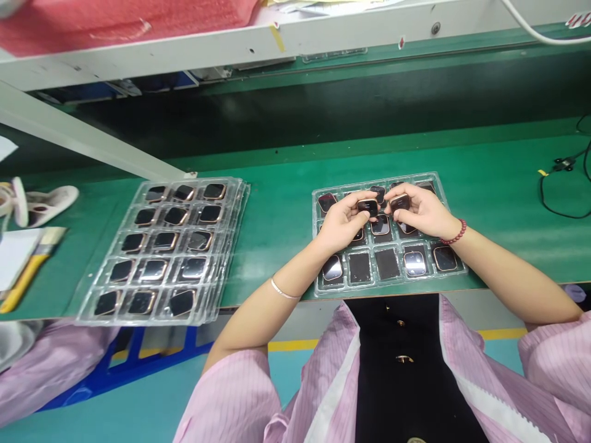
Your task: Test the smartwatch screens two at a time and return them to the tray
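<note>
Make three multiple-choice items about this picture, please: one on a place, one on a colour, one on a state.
1. Where does the stack of clear plastic trays full of dark square watch cases lie?
A. to the left of the person's hands
B. on the upper shelf
C. on the floor

2. What colour is the bead bracelet on the right wrist?
A. blue
B. dark red
C. white

3. What is the state of the left hand and the right hand?
A. both rest flat and empty
B. only the right one holds something
C. each holds one watch case above the near clear tray

Answers: 1 A, the stack sits on the green bench mat left of the hands. 2 B, the beads look dark red. 3 C, the left watch case and the right watch case sit between fingers.
</note>
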`<state>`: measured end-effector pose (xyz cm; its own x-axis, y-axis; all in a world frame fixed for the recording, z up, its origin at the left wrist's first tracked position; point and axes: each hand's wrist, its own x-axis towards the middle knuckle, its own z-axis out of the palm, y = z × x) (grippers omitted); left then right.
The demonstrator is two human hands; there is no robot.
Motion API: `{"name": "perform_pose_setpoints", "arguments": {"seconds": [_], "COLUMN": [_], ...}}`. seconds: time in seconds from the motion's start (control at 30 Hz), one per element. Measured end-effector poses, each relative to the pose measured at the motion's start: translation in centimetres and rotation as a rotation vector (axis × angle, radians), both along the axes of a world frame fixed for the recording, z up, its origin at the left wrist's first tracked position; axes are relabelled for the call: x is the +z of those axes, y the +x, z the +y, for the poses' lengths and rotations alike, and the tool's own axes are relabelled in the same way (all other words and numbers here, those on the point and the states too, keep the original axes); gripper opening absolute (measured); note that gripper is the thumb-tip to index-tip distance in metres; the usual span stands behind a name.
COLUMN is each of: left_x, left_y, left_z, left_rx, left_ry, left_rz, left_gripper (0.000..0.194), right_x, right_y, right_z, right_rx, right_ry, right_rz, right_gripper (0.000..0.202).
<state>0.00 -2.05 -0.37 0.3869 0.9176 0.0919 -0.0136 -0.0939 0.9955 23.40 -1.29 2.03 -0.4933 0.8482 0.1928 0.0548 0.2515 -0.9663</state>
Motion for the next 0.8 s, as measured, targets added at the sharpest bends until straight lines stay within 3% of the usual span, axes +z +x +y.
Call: {"name": "perform_pose_setpoints", "arguments": {"seconds": [0.4, 0.57, 0.67, 0.8], "left_x": [0.1, 0.8, 2.3, 6.3], "left_y": [0.2, 0.1, -0.5, -0.6], "left_z": [-0.2, 0.2, 0.5, -1.5], "left_rx": [0.012, 0.026, -0.068, -0.379], "left_ry": [-0.029, -0.165, -0.362, -0.5], "left_rz": [-0.027, -0.123, -0.274, -0.49], "left_gripper": [0.054, 0.062, 0.066, 0.062], "right_x": [0.0, 0.0, -0.1, -0.2], "right_y": [0.0, 0.0, -0.1, 0.0], "right_z": [-0.1, -0.1, 0.0, 0.0], "right_rx": [-0.01, -0.025, -0.031, -0.049], "right_ry": [-0.035, -0.051, -0.068, -0.083], "right_rz": [-0.02, -0.042, -0.028, 0.0], "right_gripper": [0.034, 0.035, 0.036, 0.033]}}
